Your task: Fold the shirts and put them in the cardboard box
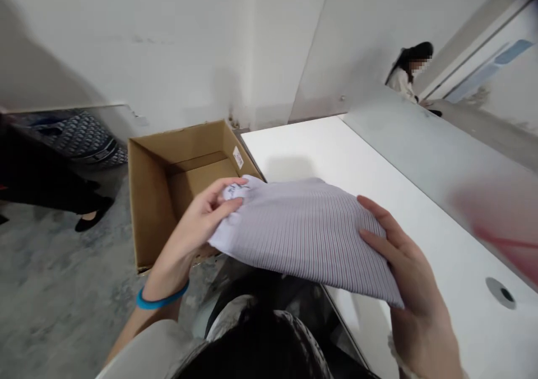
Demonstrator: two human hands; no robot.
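Observation:
A folded shirt [302, 233] in fine lilac-and-white stripes spans the space between my hands, held in the air. My left hand [202, 222], with a blue band on its wrist, pinches the shirt's near-left end, where a white part with dark marks shows. My right hand [403, 267] grips the shirt's right end, fingers on top. Below my left hand stands an open cardboard box [157, 199], its near part hidden by the hand and shirt. The shirt's left end overhangs the box's right side.
A white table [336, 143] with a round cable grommet [500, 292] lies to the right, against a grey partition [437, 143]. A co-worker [403, 79] stands beyond it. At left, another person's black-clad legs [50, 183] and a patterned bag [71, 138] stand on the concrete floor [54, 272].

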